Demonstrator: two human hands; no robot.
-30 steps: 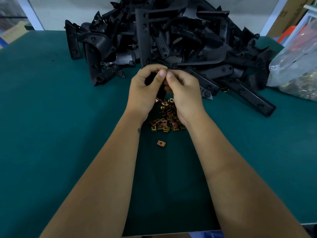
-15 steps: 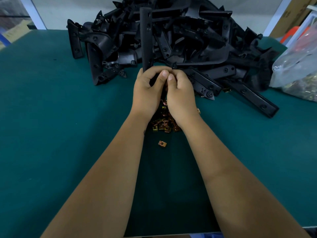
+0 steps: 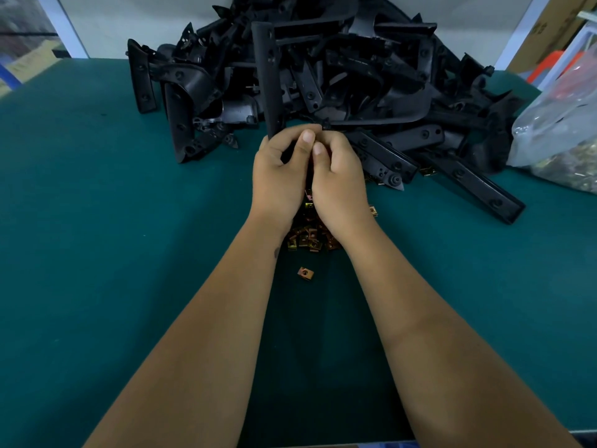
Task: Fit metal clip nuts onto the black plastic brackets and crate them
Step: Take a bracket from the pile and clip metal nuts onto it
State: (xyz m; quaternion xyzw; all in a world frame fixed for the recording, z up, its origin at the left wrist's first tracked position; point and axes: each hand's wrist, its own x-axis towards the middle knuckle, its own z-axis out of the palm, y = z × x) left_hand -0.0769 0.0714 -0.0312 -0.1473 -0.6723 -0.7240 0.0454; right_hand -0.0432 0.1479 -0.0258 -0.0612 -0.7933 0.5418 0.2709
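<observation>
- Green table mat [image 3: 97, 253] under everything.
- Heap of black plastic brackets [image 3: 355, 85] at twelve o'clock.
- Clear bag [image 3: 562, 124] at two o'clock.
- Left hand [image 3: 277, 176] and right hand [image 3: 339, 182] at centre, thumbs touching, both closed around one upright black bracket [image 3: 268, 79].
- Pile of metal clip nuts [image 3: 307, 237] beneath wrists; single clip nut [image 3: 305, 273] at six o'clock of pile.

Around the work table

A dark green table top [image 3: 97, 253] fills most of the view. At the far right edge lies a clear plastic bag [image 3: 555, 124], its contents too blurred to name. Behind it stand a brown cardboard box [image 3: 555, 24] and something orange [image 3: 549, 64]. A pale wall [image 3: 145, 21] runs along the far side, with a white post [image 3: 61, 27] at far left.
</observation>
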